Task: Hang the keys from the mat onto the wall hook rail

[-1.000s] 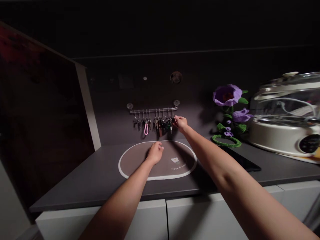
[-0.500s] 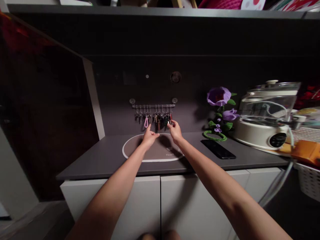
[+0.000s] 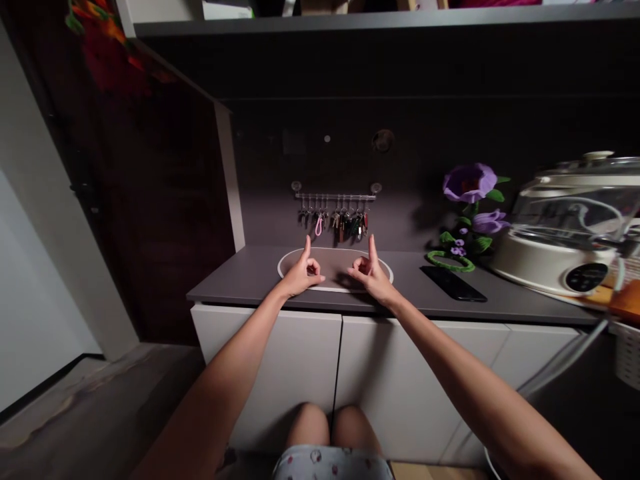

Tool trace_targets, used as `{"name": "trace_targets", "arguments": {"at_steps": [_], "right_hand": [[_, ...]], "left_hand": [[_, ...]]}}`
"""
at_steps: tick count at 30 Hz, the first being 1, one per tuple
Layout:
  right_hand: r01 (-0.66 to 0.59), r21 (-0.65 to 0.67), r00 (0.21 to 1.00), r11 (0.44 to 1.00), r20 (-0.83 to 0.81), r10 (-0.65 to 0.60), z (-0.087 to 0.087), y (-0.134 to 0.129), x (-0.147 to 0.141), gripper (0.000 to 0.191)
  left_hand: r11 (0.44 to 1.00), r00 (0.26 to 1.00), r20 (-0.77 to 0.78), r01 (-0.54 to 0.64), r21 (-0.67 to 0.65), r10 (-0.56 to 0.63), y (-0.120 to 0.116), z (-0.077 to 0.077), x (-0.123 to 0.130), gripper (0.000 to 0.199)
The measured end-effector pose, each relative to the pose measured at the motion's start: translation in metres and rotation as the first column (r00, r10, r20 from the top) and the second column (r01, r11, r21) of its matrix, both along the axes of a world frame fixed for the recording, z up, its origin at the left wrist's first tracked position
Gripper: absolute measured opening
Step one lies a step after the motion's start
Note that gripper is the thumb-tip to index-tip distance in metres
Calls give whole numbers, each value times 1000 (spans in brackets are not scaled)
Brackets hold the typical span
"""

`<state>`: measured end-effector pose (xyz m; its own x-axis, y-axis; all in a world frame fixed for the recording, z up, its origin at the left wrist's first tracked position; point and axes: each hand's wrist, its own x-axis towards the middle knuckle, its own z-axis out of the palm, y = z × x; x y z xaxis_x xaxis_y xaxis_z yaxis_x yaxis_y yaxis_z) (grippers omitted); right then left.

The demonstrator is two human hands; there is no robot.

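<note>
My left hand (image 3: 301, 272) is over the front left part of an oval mat (image 3: 335, 255), its index finger pointing up, the thumb stretched out and the other fingers curled. Mirroring it, my right hand (image 3: 373, 272) is above the mat's right side with index finger raised and thumb out. Neither hand holds anything. Behind them, a clear rack (image 3: 335, 197) on the dark wall carries several bunches of keys (image 3: 343, 221) on hooks, with a pink loop (image 3: 319, 225) among them. Both hands are apart from the keys.
To the right, a black phone (image 3: 454, 284) lies on the counter (image 3: 235, 270) before a purple flower ornament (image 3: 470, 184) with a green ring base. Farther right is a white appliance (image 3: 545, 257) with a transparent top. A shelf (image 3: 350, 21) spans above; white cabinet doors (image 3: 290, 353) are below.
The view has shifted left and down. My right hand has come back from the keys, and both hands are now nearer the counter's front edge with index fingers raised.
</note>
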<state>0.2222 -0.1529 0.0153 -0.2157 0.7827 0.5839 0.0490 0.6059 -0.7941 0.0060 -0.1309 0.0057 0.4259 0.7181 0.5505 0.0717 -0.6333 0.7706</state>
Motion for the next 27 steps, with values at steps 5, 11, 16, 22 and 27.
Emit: {"name": "trace_targets", "arguments": {"at_steps": [5, 11, 16, 22, 27], "right_hand": [[17, -14, 1000, 1000, 25, -17, -3, -10, -2, 99], [131, -16, 988, 991, 90, -129, 12, 10, 10, 83], [361, -57, 925, 931, 144, -350, 36, 65, 43, 71], [470, -161, 880, 868, 161, -447, 60, 141, 71, 74], [364, -244, 931, 899, 114, -346, 66, 181, 74, 51]], "left_hand": [[999, 1000, 13, 19, -27, -19, -3, -4, -4, 106], [990, 996, 42, -73, -120, 78, 19, 7, -10, 103], [904, 919, 29, -382, -193, 394, 73, 26, -17, 88], [815, 829, 68, -525, -246, 555, 151, 54, -19, 82], [867, 886, 179, -346, -359, 427, 193, 73, -15, 53]]}}
